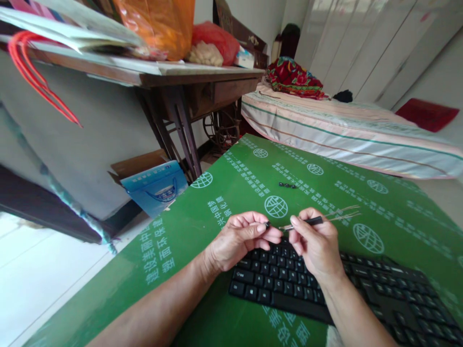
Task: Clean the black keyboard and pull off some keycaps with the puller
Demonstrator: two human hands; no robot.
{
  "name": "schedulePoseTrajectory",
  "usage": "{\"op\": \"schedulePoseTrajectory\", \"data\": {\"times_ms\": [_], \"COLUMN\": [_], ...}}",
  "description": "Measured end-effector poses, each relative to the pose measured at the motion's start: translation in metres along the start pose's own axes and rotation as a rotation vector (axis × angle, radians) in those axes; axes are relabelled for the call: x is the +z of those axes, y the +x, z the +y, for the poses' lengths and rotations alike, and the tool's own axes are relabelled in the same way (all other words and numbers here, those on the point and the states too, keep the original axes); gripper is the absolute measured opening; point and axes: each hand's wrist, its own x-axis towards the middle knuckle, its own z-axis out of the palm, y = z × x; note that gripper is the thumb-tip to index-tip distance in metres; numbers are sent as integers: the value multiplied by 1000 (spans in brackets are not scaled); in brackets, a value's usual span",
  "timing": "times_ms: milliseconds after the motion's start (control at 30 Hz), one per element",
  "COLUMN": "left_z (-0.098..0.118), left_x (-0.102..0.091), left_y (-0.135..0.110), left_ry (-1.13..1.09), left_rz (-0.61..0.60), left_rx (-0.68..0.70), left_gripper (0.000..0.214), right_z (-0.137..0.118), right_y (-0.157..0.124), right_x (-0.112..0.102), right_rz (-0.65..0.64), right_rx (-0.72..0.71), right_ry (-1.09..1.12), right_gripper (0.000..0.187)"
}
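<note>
My left hand [243, 238] is closed in a pinch on a tiny dark piece [268, 224], held above the black keyboard [347, 294]. My right hand [315, 241] is closed around a thin black-handled tool [307, 222] whose metal tip points left toward that piece. Both hands hover over the keyboard's far left end, fingertips almost touching. Several small black beads [287, 185] lie in a short row on the green sheet [231, 193] beyond my hands. Thin metal wires [343, 213] lie on the sheet just right of the tool.
The green printed sheet covers the work surface. A wooden table [173, 77] with bags and papers stands at the back left, a blue paper bag [155, 185] below it. A bed [347, 130] with striped cover lies behind. White floor shows at the left.
</note>
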Motion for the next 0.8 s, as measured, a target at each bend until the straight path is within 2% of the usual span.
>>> {"op": "schedulePoseTrajectory", "data": {"times_ms": [233, 400, 667, 800], "left_z": [-3, -3, 12, 22], "left_x": [0, -2, 6, 18], "left_y": [-2, -1, 4, 9], "left_ry": [-160, -141, 276, 496], "left_rz": [-12, 25, 182, 174], "left_rx": [-47, -29, 162, 201], "left_gripper": [17, 17, 15, 15], "right_z": [1, -2, -22, -29], "right_y": [-2, 0, 14, 22], "right_x": [0, -2, -22, -35], "right_rz": [-1, 5, 102, 151], "right_rx": [-8, -11, -122, -195], "right_ry": [3, 18, 22, 15], "right_gripper": [28, 28, 27, 27]}}
